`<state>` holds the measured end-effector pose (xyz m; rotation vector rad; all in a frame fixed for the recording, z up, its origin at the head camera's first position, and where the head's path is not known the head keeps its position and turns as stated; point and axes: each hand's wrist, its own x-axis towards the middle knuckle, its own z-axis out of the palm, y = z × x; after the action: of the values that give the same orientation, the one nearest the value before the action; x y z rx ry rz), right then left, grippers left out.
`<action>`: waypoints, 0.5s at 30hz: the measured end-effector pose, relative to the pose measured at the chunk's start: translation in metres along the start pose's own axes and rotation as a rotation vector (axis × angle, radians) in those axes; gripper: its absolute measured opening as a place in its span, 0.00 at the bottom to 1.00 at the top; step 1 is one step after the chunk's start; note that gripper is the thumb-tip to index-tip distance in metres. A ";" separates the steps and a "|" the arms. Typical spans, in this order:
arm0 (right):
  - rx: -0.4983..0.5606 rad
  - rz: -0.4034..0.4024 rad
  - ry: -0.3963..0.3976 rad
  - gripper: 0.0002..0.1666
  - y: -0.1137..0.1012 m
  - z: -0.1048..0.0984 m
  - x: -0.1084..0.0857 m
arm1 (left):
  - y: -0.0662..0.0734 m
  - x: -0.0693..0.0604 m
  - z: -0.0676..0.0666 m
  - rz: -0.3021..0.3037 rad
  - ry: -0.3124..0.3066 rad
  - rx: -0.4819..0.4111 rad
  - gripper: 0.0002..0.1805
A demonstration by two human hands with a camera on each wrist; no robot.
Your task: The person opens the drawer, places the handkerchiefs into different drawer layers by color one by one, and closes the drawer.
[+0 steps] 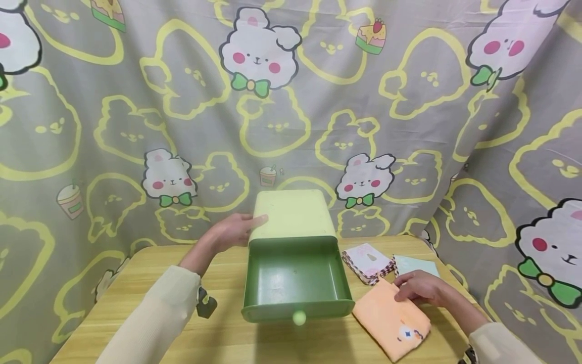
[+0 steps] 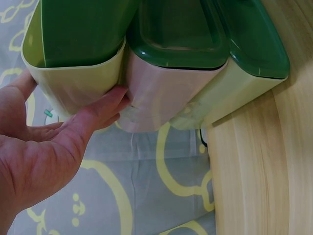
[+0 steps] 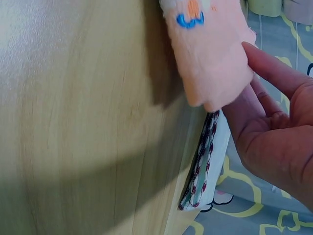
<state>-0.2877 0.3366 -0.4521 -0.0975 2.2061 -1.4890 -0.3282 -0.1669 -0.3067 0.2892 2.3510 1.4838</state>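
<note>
- Orange cloth (image 1: 386, 316): right of the pulled-out green drawer (image 1: 273, 310), pinched at its upper edge between right hand's (image 1: 420, 287) thumb and fingers.
- Left hand (image 1: 231, 232) holds the drawer unit's (image 1: 293, 213) upper left side, thumb on top.
- Right fingertips partly hidden behind cloth; lower tiers (image 2: 176, 90) clear only in left wrist view; pale-green cloth (image 1: 415, 264) partly covered by right hand.
- Wood-grain table (image 1: 218, 333); cartoon-print grey curtain (image 1: 277, 119) behind.

The place looks like a home: a fabric curtain (image 1: 291, 119) printed with cartoon rabbits, drinks and cakes hangs around a wood-grain table (image 1: 218, 344), where a pastel 3-tier drawer unit (image 1: 291, 215) stands with small folded cloths (image 1: 386, 316) beside it.
</note>
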 end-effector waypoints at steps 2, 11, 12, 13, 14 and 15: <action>0.018 0.004 -0.002 0.25 0.000 -0.001 -0.001 | 0.000 0.000 0.000 0.008 -0.006 0.001 0.44; 0.094 -0.003 -0.045 0.27 -0.002 -0.005 -0.004 | -0.001 0.001 -0.001 0.009 -0.005 0.009 0.45; 0.110 -0.006 -0.055 0.26 -0.002 -0.005 -0.004 | -0.001 0.001 -0.001 0.008 -0.005 0.008 0.45; 0.120 -0.014 -0.068 0.26 -0.003 -0.005 -0.004 | -0.001 0.001 -0.001 0.008 -0.005 0.009 0.45; 0.131 -0.022 -0.079 0.25 -0.004 -0.005 -0.004 | -0.001 0.002 -0.001 0.009 -0.003 0.004 0.44; 0.141 -0.029 -0.086 0.25 -0.005 -0.005 -0.004 | -0.002 0.002 -0.001 0.008 -0.001 -0.001 0.44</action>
<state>-0.2876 0.3399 -0.4447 -0.1460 2.0341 -1.6203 -0.3301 -0.1678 -0.3080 0.2996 2.3513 1.4882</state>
